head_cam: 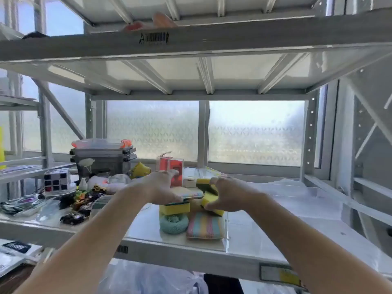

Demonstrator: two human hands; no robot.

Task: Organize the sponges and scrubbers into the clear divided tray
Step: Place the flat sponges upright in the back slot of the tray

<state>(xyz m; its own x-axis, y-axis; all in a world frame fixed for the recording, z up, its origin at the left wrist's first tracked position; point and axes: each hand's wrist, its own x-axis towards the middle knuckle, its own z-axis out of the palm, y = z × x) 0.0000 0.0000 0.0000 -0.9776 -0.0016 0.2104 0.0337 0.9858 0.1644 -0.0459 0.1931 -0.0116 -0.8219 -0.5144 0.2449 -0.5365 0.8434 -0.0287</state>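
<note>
A clear divided tray (226,234) sits on the white shelf in front of me. In its near part lie a teal knitted scrubber (174,224) and a pastel striped sponge (204,227). Behind the scrubber is a yellow sponge with a green layer (175,208). My left hand (163,187) rests on a flat striped sponge (191,193) lying on top of that yellow one. My right hand (228,195) grips yellow-and-green sponges (209,193) over the tray's middle; how many it holds is unclear.
A clutter of small items fills the shelf's left side: a cube puzzle (56,179), stacked grey cases (104,158), wrapped toys (84,198). Red boxes (172,168) stand behind the tray. An upper shelf (191,43) hangs close overhead. Clear plastic sheeting (297,194) covers the right side.
</note>
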